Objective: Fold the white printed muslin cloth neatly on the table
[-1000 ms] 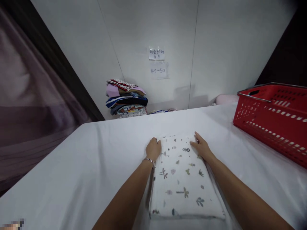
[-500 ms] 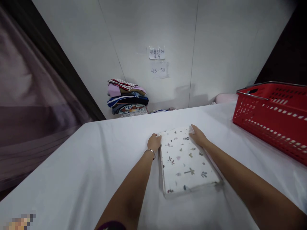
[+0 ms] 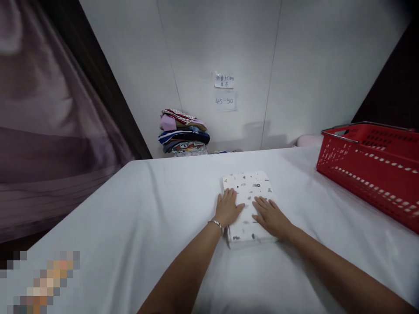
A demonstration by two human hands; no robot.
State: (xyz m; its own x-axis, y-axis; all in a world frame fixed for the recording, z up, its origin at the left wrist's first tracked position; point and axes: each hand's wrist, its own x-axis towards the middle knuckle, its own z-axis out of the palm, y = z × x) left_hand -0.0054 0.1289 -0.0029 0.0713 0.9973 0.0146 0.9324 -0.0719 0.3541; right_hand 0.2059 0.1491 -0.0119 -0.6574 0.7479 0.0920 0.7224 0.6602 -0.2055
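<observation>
A folded white cloth (image 3: pixel 250 183) printed with small plants and figures lies flat on the white-covered table (image 3: pixel 176 196). My left hand (image 3: pixel 229 208) rests palm down on its left side, fingers stretched out. On the right side of the cloth, my right hand (image 3: pixel 270 216) also lies flat, its fingers spread. Both palms touch the top layer, with a strip of the print showing between them. A silvery bracelet (image 3: pixel 216 223) circles my left wrist.
To the right stands a red plastic basket (image 3: pixel 369 170) with metal handles. Beyond the table's far edge is a stack of folded fabrics (image 3: pixel 185 135) against the wall. Paper signs (image 3: pixel 225 101) hang on that wall. A mauve curtain (image 3: pixel 49 131) drapes at the left.
My hands have left the far corners of the cloth and now lie flat on top of it, nearer to me. The cloth looks smaller and sits flat on the table.
</observation>
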